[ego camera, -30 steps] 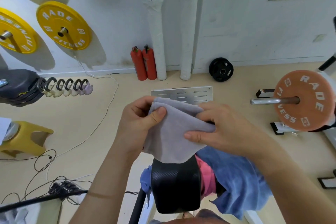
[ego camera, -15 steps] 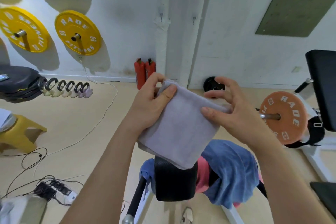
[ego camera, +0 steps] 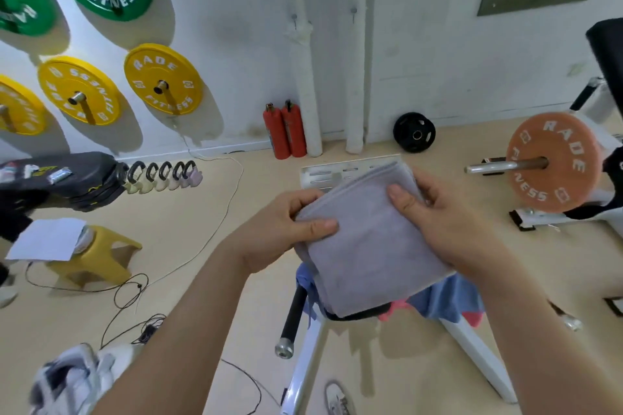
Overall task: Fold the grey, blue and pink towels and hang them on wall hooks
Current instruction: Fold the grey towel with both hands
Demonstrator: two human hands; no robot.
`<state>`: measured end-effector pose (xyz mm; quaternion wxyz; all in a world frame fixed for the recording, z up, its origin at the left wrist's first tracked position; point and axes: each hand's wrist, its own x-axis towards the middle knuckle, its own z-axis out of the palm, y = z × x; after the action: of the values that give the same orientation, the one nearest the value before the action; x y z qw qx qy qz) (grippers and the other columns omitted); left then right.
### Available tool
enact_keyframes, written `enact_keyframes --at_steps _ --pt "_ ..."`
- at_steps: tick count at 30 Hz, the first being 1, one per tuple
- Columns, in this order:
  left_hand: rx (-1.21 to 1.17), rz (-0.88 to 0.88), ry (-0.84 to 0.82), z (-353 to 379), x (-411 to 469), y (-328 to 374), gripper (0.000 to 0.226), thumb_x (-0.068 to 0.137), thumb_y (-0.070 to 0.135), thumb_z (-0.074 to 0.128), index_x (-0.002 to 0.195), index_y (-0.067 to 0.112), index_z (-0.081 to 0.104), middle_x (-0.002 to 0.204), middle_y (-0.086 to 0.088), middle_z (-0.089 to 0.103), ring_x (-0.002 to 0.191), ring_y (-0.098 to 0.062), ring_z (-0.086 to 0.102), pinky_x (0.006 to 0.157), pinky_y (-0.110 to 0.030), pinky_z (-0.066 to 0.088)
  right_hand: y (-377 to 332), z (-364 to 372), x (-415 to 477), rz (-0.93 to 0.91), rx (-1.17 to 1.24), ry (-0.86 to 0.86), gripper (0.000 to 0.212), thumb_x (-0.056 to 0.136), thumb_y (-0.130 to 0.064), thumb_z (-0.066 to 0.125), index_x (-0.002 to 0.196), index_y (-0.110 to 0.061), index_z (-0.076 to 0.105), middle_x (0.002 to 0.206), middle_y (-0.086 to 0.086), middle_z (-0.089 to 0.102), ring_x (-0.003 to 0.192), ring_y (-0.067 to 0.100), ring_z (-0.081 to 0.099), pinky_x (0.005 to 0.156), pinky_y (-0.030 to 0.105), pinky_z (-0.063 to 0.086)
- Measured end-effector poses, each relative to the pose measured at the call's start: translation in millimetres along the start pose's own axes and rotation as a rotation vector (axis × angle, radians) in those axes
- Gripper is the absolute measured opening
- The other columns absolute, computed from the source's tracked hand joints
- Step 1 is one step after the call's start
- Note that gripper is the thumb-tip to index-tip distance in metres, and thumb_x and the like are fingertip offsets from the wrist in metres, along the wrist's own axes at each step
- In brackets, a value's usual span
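Head view: left hand (ego camera: 283,229), right hand (ego camera: 448,222) pinch folded grey towel (ego camera: 367,246) at opposite edges; wall hooks (ego camera: 353,12) well ahead, above.

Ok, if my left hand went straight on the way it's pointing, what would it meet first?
Most likely your right hand, which grips the opposite side of the grey towel that your left hand holds. Only towel lies between them, though depth is unclear.

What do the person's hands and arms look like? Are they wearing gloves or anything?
No gloves. The left hand and right hand are bare, with short, plain nails and no rings. The left arm and right arm are bare too: no sleeves, watch or bracelet show.
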<state>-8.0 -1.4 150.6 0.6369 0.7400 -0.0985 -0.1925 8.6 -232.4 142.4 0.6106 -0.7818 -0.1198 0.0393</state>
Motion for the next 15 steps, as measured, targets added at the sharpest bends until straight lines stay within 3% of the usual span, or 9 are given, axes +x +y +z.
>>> enact_keyframes --at_steps 4,8,10,12,15 --pt "-0.187 -0.006 0.225 19 -17 -7 0.011 0.082 0.011 0.068 0.092 0.013 0.066 0.083 -0.004 0.068 0.074 -0.018 0.063 0.059 -0.023 0.051 27 16 -39 0.098 0.135 0.105 0.013 0.097 -0.032 0.050 0.103 -0.024 0.058 0.093 -0.005 0.067 0.089 0.012 0.062 0.079 0.029 0.047" --pt "-0.389 -0.101 0.438 35 -28 -6 0.029 0.087 0.003 0.060 0.112 0.017 0.059 0.092 -0.007 0.066 0.074 -0.020 0.062 0.060 -0.026 0.052 28 35 -53 0.179 0.158 0.183 0.015 0.099 -0.030 0.047 0.110 -0.025 0.056 0.104 -0.003 0.066 0.100 0.016 0.062 0.087 0.034 0.049" --pt "-0.498 -0.203 0.422 35 -32 -10 0.046 0.083 0.011 0.066 0.126 0.019 0.052 0.108 -0.005 0.067 0.089 -0.020 0.066 0.064 -0.029 0.054 25 44 -49 0.266 0.251 0.240 0.019 0.099 -0.031 0.047 0.115 -0.024 0.054 0.110 -0.002 0.065 0.103 0.018 0.063 0.091 0.038 0.050" --pt "-0.596 -0.280 0.303 29 -39 -15 0.062 0.075 0.024 0.072 0.132 0.026 0.048 0.123 -0.005 0.064 0.101 -0.023 0.066 0.068 -0.034 0.054 19 56 -42 0.352 0.358 0.293 0.024 0.099 -0.031 0.046 0.121 -0.024 0.053 0.114 -0.002 0.065 0.104 0.019 0.063 0.092 0.040 0.051" --pt "-0.625 -0.282 0.255 2 -54 -27 0.072 0.071 0.021 0.071 0.134 0.041 0.042 0.127 -0.001 0.063 0.093 -0.027 0.067 0.063 -0.036 0.053 8 81 -27 0.388 0.383 0.307 0.027 0.099 -0.030 0.048 0.125 -0.023 0.051 0.117 0.001 0.064 0.104 0.022 0.063 0.092 0.044 0.052"
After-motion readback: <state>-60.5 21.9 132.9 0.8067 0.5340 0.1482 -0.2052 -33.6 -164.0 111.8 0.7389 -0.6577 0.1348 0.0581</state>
